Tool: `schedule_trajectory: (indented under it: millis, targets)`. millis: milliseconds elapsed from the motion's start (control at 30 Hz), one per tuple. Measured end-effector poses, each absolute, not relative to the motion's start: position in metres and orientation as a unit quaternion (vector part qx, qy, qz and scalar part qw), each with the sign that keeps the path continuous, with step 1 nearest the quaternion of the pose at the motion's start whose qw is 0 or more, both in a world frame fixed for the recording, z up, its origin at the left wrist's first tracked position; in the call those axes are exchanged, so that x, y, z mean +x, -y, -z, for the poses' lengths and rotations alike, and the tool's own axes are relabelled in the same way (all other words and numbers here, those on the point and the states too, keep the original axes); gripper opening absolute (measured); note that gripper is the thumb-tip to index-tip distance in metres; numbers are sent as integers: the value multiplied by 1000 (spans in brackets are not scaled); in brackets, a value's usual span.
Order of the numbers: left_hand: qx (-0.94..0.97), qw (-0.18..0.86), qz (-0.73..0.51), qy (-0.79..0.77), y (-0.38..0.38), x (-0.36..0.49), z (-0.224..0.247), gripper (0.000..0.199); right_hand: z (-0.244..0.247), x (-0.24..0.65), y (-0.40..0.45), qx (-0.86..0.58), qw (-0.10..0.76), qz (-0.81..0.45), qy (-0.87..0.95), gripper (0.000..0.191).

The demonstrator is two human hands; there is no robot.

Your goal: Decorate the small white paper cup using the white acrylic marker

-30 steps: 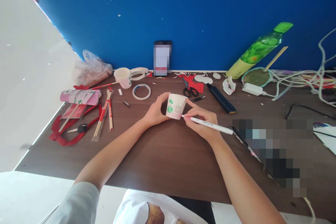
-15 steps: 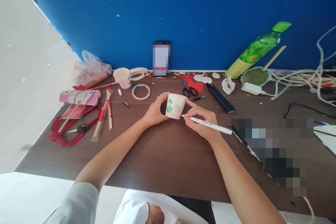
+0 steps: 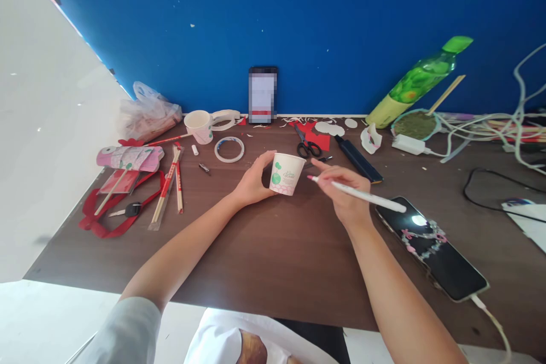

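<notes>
A white paper cup [image 3: 287, 174] with green printed shapes and pink scallop marks round its lower part is held slightly tilted over the middle of the table. My left hand [image 3: 255, 180] grips it from the left side, the far fingers hidden behind it. To the right of the cup, my right hand [image 3: 346, 190] holds a white marker [image 3: 367, 195]. The marker's pink tip points left toward the cup, with a small gap between them. A small white marker cap [image 3: 195, 150] lies at the left beyond my left hand.
Behind the cup lie black scissors [image 3: 309, 149], red paper scraps [image 3: 319, 141] and a dark blue case [image 3: 360, 162]. A tape roll [image 3: 229, 149] and another cup [image 3: 198, 127] are back left. A phone [image 3: 435, 250] lies near my right forearm; a bottle [image 3: 420, 82] leans on the blue panel.
My right hand has drawn back to the right with the marker, whose tip has left the cup's lower edge. The cup has turned slightly in my left hand.
</notes>
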State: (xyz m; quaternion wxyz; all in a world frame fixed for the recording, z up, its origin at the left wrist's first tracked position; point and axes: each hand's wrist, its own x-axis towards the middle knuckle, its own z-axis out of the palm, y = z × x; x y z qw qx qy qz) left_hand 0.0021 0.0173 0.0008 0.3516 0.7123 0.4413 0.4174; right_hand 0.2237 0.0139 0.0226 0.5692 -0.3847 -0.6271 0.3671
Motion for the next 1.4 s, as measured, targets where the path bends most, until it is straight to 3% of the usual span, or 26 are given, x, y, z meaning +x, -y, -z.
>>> schedule_trajectory:
  millis: [100, 267, 333, 533, 767, 900, 967, 1067, 1200, 1400]
  targets:
    - [724, 351, -404, -434, -17, 3, -3, 92, -18, 225, -17, -451, 636, -336, 529, 25]
    - [734, 353, -394, -425, -15, 4, -6, 92, -14, 218, -14, -458, 586, -303, 596, 26]
    - [729, 355, -410, -416, -15, 4, -5, 93, -13, 215, -13, -445, 567, -314, 618, 38]
    - [732, 362, -428, -388, -15, 4, 0, 95, -5, 207, -14, -432, 592, -356, 580, 47]
    - [774, 311, -382, -398, -11, 5, -4, 104, -10, 202, -6, -438, 569, -279, 638, 37]
    - [763, 301, -392, -417, -10, 5, -6, 98, -22, 203, 1, -456, 564, -228, 650, 22]
    - [752, 300, -401, -428, -11, 5, -5, 96, -27, 204, 4, -470, 591, -214, 620, 24]
    - [744, 294, -417, -432, -14, 5, -2, 97, -31, 206, 8, -467, 605, -261, 589, 22]
    - [740, 301, -420, -431, -16, 5, 2, 98, -29, 205, 12, -406, 546, -346, 646, 8]
    - [732, 308, -414, -444, -16, 5, 2, 104, -26, 203, 11, -350, 494, -333, 723, 10]
